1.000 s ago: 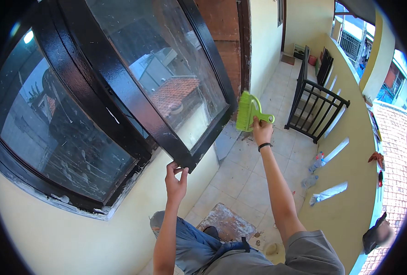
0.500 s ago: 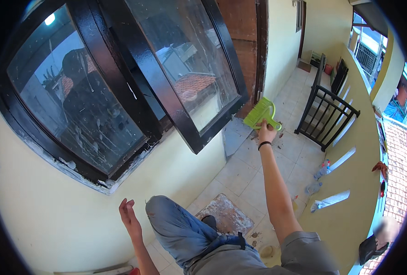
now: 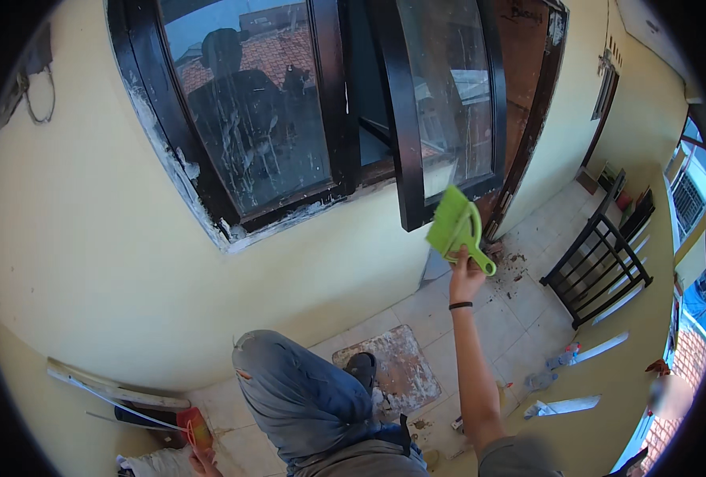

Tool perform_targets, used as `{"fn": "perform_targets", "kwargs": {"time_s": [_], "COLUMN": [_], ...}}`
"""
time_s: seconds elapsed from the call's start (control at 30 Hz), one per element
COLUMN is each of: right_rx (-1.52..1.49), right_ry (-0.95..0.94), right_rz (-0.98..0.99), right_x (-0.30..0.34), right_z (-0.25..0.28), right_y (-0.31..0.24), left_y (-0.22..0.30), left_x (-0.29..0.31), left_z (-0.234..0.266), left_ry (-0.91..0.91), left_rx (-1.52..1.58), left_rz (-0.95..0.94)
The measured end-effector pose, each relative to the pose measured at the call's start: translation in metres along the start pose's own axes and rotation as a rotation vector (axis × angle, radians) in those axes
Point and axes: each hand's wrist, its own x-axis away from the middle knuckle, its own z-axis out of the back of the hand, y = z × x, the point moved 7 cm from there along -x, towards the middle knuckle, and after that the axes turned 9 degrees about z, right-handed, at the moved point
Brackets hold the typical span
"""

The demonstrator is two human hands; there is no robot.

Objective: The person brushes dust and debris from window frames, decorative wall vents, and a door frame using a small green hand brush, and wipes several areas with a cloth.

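Fingers of the right hand (image 3: 467,275) were wrapped around the handle of a lime-green plastic hand brush (image 3: 453,226), raised near the open, black-framed glass window sash (image 3: 448,95). At near left, the left hand (image 3: 204,462) was beside a red, plastic-looking object (image 3: 199,428); whether it gripped anything could not be told. The step seemed a low left reach, brush carried; any next move called for keeping the brush clear of the sash.

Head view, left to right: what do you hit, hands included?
Left hand → worn board on the floor → green brush, in the right hand → black railing → tiled roof outside. Left out where overlap blurs the order, such as the windows.
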Motion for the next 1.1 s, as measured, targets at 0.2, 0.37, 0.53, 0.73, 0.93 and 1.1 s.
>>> {"fn": "perform_targets", "kwargs": {"time_s": [0.2, 0.37, 0.53, 0.73, 0.93, 1.1], "right_rx": [-0.068, -0.064, -0.075, -0.159, -0.003, 0.214], "right_ry": [0.303, -0.020, -0.049, -0.205, -0.834, -0.850], "right_rz": [-0.118, -0.178, -0.453, -0.786, -0.489, -0.184], "right_x": [0.043, 0.147, 0.197, 0.273, 0.316, 0.210], "right_z": [0.008, -0.059, -0.052, 0.004, -0.075, -0.212], "right_y": [0.005, -0.055, -0.071, -0.050, -0.043, -0.055], "left_y": [-0.082, 0.009, 0.032, -0.028, -0.105, -0.122], "left_x": [-0.021, 0.030, 0.018, -0.001, -0.034, -0.088], "left_z": [0.062, 0.028, 0.035, 0.056, 0.060, 0.057], "left_ry": [-0.068, -0.050, -0.155, -0.096, -0.194, -0.100], "left_rx": [-0.095, -0.109, -0.242, -0.293, -0.173, -0.014], "left_rz": [0.091, -0.028, -0.213, -0.094, -0.121, 0.151]}}
